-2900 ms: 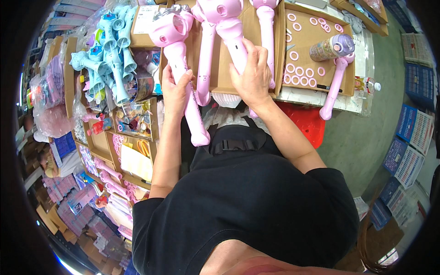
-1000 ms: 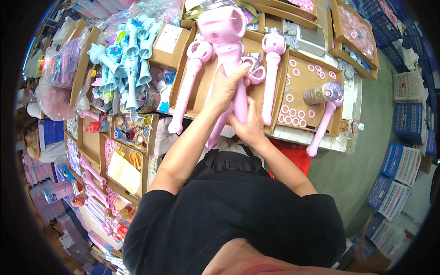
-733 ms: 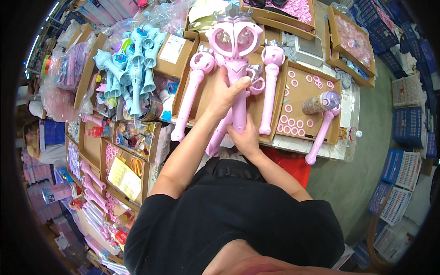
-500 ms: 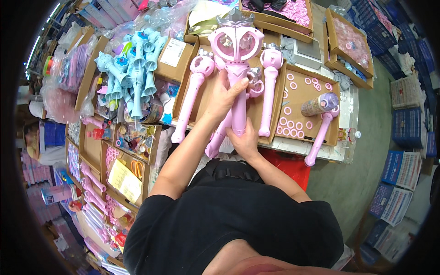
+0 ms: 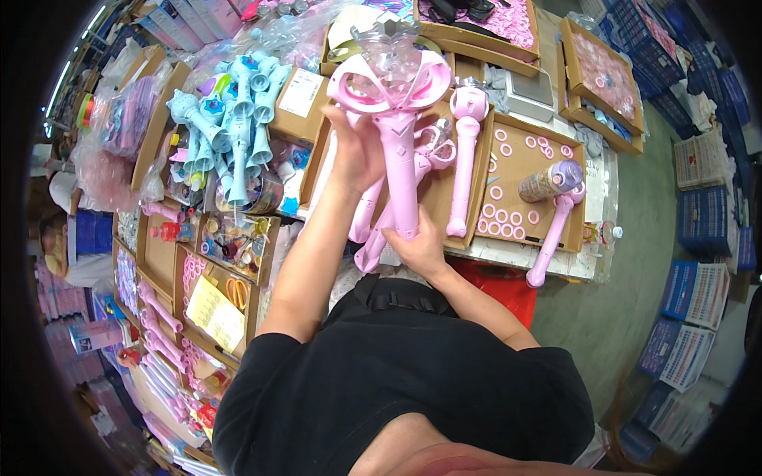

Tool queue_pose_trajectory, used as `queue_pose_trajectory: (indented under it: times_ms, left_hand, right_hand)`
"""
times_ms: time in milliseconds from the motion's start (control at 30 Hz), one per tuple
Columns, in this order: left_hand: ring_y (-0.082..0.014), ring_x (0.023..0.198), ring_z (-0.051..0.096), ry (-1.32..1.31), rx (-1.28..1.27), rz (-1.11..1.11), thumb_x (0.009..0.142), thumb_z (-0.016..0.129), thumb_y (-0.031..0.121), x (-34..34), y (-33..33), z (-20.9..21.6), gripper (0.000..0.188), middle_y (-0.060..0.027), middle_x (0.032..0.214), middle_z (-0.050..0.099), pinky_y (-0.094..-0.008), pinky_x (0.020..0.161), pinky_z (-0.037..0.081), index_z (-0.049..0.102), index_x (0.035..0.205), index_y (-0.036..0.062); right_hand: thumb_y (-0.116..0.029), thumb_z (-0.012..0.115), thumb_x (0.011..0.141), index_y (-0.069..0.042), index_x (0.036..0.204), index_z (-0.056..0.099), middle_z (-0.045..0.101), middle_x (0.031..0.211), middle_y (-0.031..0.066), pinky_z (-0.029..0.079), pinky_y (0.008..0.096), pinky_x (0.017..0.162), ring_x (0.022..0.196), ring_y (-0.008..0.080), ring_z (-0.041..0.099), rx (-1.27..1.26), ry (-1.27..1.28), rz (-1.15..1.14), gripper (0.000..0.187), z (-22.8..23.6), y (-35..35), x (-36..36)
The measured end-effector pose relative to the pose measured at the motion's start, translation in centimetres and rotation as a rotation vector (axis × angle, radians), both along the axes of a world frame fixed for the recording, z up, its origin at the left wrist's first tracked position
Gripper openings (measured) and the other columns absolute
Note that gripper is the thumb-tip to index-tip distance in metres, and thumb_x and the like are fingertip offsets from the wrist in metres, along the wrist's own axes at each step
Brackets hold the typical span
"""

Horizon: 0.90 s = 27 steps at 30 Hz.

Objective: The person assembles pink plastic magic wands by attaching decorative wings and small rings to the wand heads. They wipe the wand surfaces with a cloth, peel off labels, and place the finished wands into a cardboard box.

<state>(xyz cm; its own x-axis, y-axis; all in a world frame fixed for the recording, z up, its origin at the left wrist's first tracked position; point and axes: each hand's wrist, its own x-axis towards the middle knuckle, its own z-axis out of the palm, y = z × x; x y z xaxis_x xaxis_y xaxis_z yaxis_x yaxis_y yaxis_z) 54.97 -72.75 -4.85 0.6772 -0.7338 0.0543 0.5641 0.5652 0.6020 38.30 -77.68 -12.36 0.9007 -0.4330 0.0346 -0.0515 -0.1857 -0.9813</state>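
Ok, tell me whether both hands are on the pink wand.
Yes, the left hand grips the pink wand near its head and the right hand holds its handle's lower end.

I hold a pink toy wand (image 5: 399,143) upright, my right grip (image 5: 418,247) closed around the bottom of its handle and my left grip (image 5: 359,151) wrapped on the stem just under the clear, ribbon-shaped head. Behind it on the table (image 5: 508,254) lie more pink wands (image 5: 463,170) on a cardboard tray (image 5: 516,159) dotted with pink rings (image 5: 500,193). Blue wands (image 5: 230,135) stand bunched to the left.
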Motion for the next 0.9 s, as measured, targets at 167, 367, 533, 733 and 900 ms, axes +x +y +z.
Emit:
queue_pose_trajectory:
  times_ms: [167, 367, 533, 733, 900]
  left_hand:
    - [-0.0429, 0.116, 0.052, 0.012, -0.145, 0.157, 0.071, 0.056, 0.076, 3.2, 0.3, 0.8, 0.099, -0.0196, 0.133, 0.048, -0.0564, 0.1, 0.042, 0.037, 0.139, 0.0068]
    - [-0.0249, 0.1, 0.062, -0.276, 0.289, 0.101, 0.086, 0.045, 0.067, -1.4, 0.4, -0.4, 0.08, -0.0149, 0.116, 0.059, -0.038, 0.084, 0.052, 0.035, 0.135, 0.0039]
    - [-0.0128, 0.072, 0.059, -0.24, 0.541, 0.249, 0.093, 0.047, 0.056, -4.5, -0.5, -1.7, 0.057, -0.0072, 0.083, 0.059, -0.0271, 0.068, 0.05, 0.048, 0.114, 0.003]
    - [-0.0117, 0.067, 0.057, -0.3, 0.585, 0.285, 0.091, 0.045, 0.061, -4.2, -0.4, -1.7, 0.062, -0.0067, 0.078, 0.059, -0.0254, 0.063, 0.049, 0.053, 0.106, 0.0017]
    - [-0.0129, 0.077, 0.059, -0.214, 0.491, 0.173, 0.088, 0.041, 0.069, -3.7, -0.4, -1.6, 0.073, -0.0105, 0.093, 0.062, -0.0276, 0.071, 0.051, 0.051, 0.115, 0.0019]
  right_hand:
    - [-0.012, 0.073, 0.076, 0.0, 0.104, 0.054, 0.062, 0.082, 0.0088, 0.05, 0.0323, 0.069, 0.075, 0.0163, 0.061, 0.042, 0.049, 0.132, 0.037, 0.3, -0.1, 0.1]
    - [-0.016, 0.073, 0.076, -0.001, 0.102, 0.053, 0.065, 0.083, 0.0182, 0.05, 0.0414, 0.069, 0.078, 0.0343, 0.066, -0.1, 0.016, -0.019, 0.035, 1.9, -0.3, 1.2]
    - [-0.015, 0.073, 0.076, -0.001, 0.108, 0.054, 0.065, 0.086, 0.0128, 0.05, 0.0364, 0.072, 0.08, 0.0241, 0.064, -0.011, 0.056, -0.054, 0.041, 2.3, -0.1, 1.9]
    - [-0.013, 0.072, 0.077, -0.002, 0.11, 0.053, 0.064, 0.089, 0.0115, 0.049, 0.0343, 0.074, 0.082, 0.0196, 0.062, 0.044, 0.098, -0.034, 0.039, 1.9, 0.5, 1.8]
    - [-0.011, 0.072, 0.076, -0.001, 0.109, 0.053, 0.063, 0.089, 0.0089, 0.049, 0.0321, 0.074, 0.081, 0.0158, 0.06, 0.078, 0.058, -0.038, 0.039, 1.9, 0.5, 1.6]
